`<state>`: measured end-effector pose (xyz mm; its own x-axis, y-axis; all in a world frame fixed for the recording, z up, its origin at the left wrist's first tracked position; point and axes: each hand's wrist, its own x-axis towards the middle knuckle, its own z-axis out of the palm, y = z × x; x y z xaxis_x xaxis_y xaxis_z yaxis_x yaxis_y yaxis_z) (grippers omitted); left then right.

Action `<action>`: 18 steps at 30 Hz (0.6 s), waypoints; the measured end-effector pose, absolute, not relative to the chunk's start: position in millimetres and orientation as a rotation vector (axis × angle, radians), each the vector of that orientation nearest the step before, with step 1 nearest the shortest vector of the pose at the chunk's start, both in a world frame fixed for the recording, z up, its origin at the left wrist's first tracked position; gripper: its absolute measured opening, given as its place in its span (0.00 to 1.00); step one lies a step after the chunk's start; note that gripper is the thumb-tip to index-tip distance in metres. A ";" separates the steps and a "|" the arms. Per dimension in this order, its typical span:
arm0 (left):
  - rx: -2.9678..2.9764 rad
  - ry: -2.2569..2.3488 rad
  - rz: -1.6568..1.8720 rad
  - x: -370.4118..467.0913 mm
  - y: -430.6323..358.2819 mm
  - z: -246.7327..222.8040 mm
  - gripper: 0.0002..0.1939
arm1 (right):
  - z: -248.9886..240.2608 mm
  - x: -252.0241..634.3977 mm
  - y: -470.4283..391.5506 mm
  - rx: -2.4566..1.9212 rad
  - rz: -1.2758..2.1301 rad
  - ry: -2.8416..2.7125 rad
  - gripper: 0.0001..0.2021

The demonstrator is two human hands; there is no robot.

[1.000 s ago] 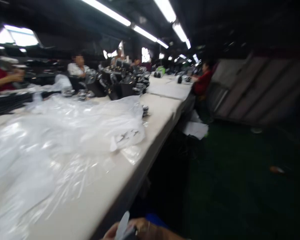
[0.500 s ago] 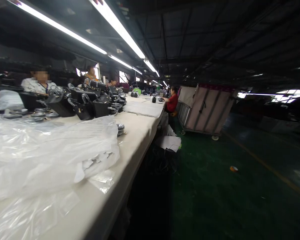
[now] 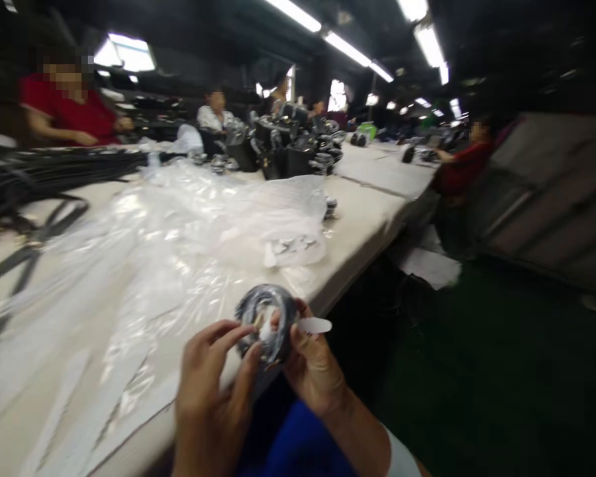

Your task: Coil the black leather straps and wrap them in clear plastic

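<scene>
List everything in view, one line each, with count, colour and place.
Table: one, cream, left to centre
Plastic sheeting: count unclear, whitish, on the table
Straps: many, black, table's left
Bags: uncounted pile, black, farther along the table
Green object: one, green, beyond the bags
People: at least five, some in red, around the table
Ceiling lights: several, white, overhead
Cart: one, pale, right side
Loose sheet: one, white, below the table edge
Floor: one, dark green, lower right
Coil: one, dark grey, centre
Tab: one, white, beside the coil
Cloth: one, blue, bottom centre
Left hand: one, bare, at the coil
Right hand: one, bare, gripping the coil
</scene>
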<state>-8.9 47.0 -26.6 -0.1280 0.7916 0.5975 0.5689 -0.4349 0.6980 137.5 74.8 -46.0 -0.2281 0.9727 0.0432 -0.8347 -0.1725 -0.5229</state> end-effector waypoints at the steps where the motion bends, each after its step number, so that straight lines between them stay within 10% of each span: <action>1: 1.939 1.629 1.579 -6.4 45.0 -27.9 0.09 | -46.0 137.9 76.1 -0.369 1.731 -0.525 0.25; 18: 1.991 1.296 0.983 -34.3 66.5 -24.3 0.19 | -65.9 134.2 83.7 -0.356 1.795 -0.761 0.20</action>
<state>-34.3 66.5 -24.3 0.2628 0.9255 0.2727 0.5125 -0.3734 0.7733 134.2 83.7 -65.9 -0.3541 0.9269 0.1242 -0.7337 -0.1930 -0.6515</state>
